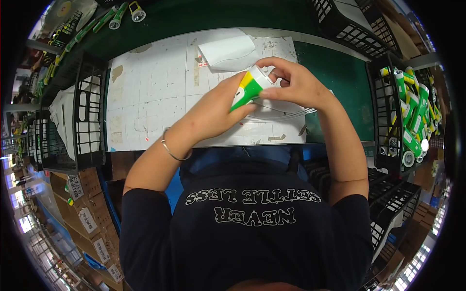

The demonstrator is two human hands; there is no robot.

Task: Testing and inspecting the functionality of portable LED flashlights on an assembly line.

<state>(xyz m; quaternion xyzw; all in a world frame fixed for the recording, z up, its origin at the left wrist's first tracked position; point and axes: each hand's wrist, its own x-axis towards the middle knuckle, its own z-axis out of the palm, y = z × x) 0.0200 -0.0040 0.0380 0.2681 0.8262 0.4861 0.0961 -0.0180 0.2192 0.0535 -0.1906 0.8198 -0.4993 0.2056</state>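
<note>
My left hand is wrapped round a green, yellow and white flashlight body, which tilts with its white end up and to the right. My right hand is closed at that white end, with its thumb and forefinger touching the rim. Its other fingers curl beside the opening, and whether they hold something small is hidden. Beneath the hands, thin white strips lie on the white work surface. A curled white sheet lies just beyond the flashlight body.
A black crate with white lining stands at the left. Another crate at the right is heaped with green and yellow flashlights. More flashlights lie at the far left, and a black basket stands far right.
</note>
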